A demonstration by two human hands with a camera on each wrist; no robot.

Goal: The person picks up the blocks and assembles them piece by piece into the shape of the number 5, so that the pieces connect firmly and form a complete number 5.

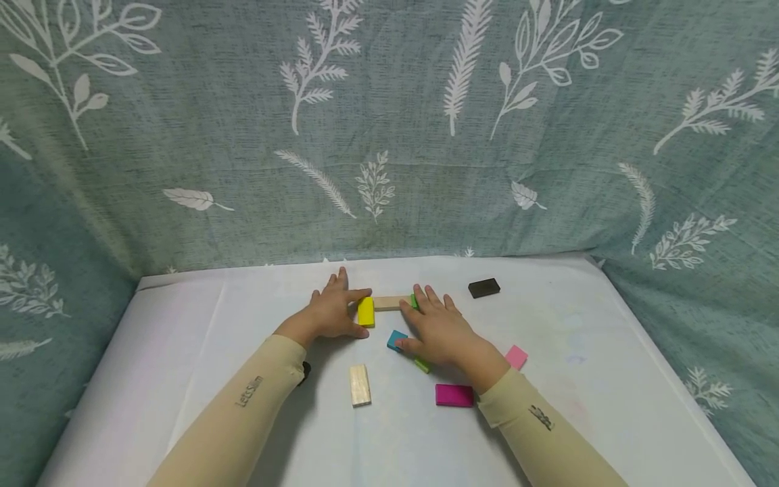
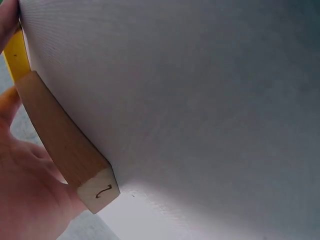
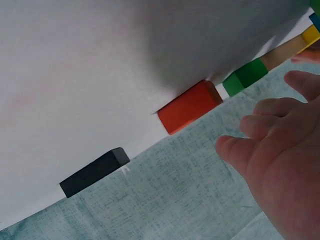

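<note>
In the head view my left hand (image 1: 325,314) holds a yellow block (image 1: 366,313), with the index finger at its far end and the thumb at its near end. The other fingers are spread. A plain wooden block (image 1: 388,304) lies just right of the yellow one, followed by a green block (image 1: 414,302). Over that end hovers or rests my right hand (image 1: 441,331), fingers extended; contact is unclear. Its thumb is over a blue block (image 1: 395,338). A red block (image 3: 190,107) shows in the right wrist view, hidden by the hand from above.
On the white table lie a black block (image 1: 483,288), a pink block (image 1: 516,357), a magenta block (image 1: 454,396), a pale wooden block (image 1: 360,385) and a thin green block (image 1: 422,366). A patterned green curtain (image 1: 389,135) stands behind the far edge.
</note>
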